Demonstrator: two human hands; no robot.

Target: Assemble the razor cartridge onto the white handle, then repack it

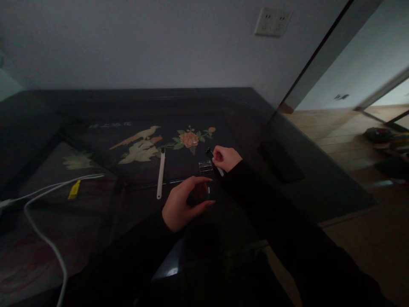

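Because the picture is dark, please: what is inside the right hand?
The right hand grips a white handle with a black head; both ends show, fingers cover the middle.

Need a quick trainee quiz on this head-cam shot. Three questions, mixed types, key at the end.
1. True or false: the yellow tag lies left of the loose stick.
2. What is pinched in the right hand?
A) a cable
B) a pale stick with a dark tip
C) a wall plate
3. Which hand is nearer the wall sockets: the right hand or the left hand?

Key: 1. True. 2. B. 3. The right hand.
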